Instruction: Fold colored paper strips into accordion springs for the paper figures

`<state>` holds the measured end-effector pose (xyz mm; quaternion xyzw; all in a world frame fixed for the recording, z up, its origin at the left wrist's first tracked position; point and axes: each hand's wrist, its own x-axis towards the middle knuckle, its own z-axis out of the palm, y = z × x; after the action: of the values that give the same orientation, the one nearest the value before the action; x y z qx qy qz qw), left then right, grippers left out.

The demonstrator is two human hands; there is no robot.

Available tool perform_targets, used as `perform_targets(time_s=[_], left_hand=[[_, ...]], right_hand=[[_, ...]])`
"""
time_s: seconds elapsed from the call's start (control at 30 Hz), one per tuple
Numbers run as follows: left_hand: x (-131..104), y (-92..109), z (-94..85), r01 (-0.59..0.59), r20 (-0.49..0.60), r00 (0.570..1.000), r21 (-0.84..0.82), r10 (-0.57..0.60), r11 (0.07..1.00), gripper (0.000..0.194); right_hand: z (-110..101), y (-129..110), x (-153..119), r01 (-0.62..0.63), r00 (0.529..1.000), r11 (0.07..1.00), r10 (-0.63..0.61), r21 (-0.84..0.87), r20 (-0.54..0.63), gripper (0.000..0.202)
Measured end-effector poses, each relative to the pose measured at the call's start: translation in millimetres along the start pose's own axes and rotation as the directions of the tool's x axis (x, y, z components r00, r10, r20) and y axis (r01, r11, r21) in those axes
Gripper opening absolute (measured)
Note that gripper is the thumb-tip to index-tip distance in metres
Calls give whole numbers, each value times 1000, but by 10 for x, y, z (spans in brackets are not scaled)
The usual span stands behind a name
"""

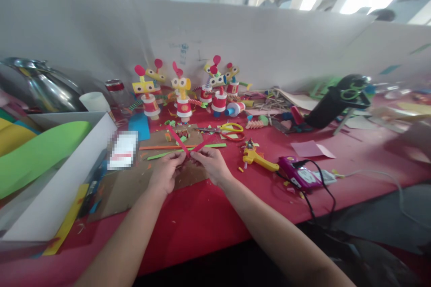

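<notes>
My left hand [171,167] and my right hand [210,161] meet over a brown cardboard sheet [129,188]. Their fingers pinch red paper strips [179,140] where two lengths join in a V, its arms pointing away from me. Just beyond my fingertips lie a green paper strip [215,145] and an orange paper strip [153,147]. A small folded paper spring [182,133] rests behind the V. Scissors [232,131] with yellow and red handles lie farther back on the right. A yellow glue gun [261,160] is to the right of my right hand.
Several paper-cup figures [184,107] stand along the back. On the left are a white box [63,188] with coloured paper, a steel jug [50,87] and a yellow strip [69,222]. A purple power strip [301,174] with cables and a black holder [332,105] sit right.
</notes>
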<state>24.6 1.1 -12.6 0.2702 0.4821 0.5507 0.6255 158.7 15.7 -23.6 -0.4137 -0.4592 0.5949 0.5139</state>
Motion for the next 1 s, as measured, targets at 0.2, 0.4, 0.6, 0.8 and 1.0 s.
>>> perform_targets(time_s=[0.2,0.4,0.6,0.8,1.0], left_hand=[[-23,34,2,-19,66,998,-56,23,998,24],[-1,11,-10,-50,23,998,16,50,999,31],[-6,12,3,-45,9,999,-5,45,999,32],[-3,8,-21,-14,-54,998,117,21,993,35],[10,-40,-17,-75,-10,997,70,76,995,39]], right_hand=[[-34,41,24,53,999,995,-53,-80,1,18],[-27,31,4,14,997,999,-11,-30,81,23],[-30,54,19,61,996,996,-57,-69,67,23],[-19,63,-8,154,988,972,-151,-176,27,22],[22,-2,-35,85,994,996,-83,-25,65,27]])
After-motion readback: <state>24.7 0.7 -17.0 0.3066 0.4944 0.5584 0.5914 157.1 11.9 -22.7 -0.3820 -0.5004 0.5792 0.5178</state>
